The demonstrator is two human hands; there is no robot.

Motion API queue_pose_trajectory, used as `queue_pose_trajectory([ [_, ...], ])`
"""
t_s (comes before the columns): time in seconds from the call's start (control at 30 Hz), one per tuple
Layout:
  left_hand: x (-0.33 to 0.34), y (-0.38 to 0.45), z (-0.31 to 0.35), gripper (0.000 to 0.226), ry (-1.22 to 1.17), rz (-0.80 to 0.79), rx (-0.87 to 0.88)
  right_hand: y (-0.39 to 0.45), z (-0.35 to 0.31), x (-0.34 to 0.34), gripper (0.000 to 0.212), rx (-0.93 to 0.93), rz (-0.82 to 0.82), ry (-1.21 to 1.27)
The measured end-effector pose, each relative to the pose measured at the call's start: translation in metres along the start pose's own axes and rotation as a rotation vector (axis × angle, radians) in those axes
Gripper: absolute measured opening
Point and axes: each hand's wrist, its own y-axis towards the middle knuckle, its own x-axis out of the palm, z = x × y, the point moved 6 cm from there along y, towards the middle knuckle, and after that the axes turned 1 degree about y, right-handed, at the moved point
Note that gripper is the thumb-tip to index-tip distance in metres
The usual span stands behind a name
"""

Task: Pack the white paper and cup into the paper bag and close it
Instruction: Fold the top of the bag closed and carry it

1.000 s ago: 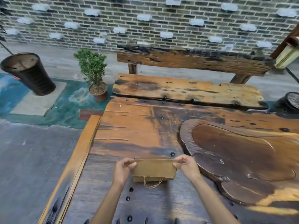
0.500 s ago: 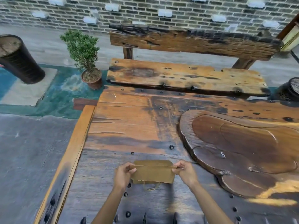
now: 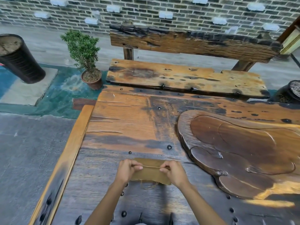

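Both bare forearms are reaching forward side by side, wrists bent slightly down. The left hand [image 3: 128, 171] and right hand [image 3: 174, 173] are curling their fingers inward, each pinching shut on one end of a thin string [image 3: 151, 166] stretched taut between them.

no readable text, no labels, no brands, no numbers, no signs

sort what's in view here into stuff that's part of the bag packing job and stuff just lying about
Part of the job:
paper bag
left hand and right hand, both gripping it
white paper and cup: not visible

Just lying about:
potted plant
wooden bench
carved wooden tray
black bin
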Motion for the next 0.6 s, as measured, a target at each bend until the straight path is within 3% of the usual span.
queue_pose_trajectory([
  [0.23,0.0,0.001,-0.005,0.026,-0.062,-0.013,-0.025,-0.004,0.009,-0.012,0.017,0.1,0.087,0.013],
  [0.3,-0.002,0.003,-0.005,0.026,-0.086,-0.016,-0.03,-0.003,0.013,-0.013,0.019,0.104,0.067,0.047],
  [0.4,-0.005,0.005,-0.006,0.021,-0.095,-0.049,-0.032,-0.001,0.019,-0.014,0.004,0.073,0.017,0.129],
  [0.6,-0.004,0.006,-0.005,0.02,-0.072,-0.136,-0.008,-0.001,0.036,-0.012,0.019,0.039,-0.068,0.196],
])
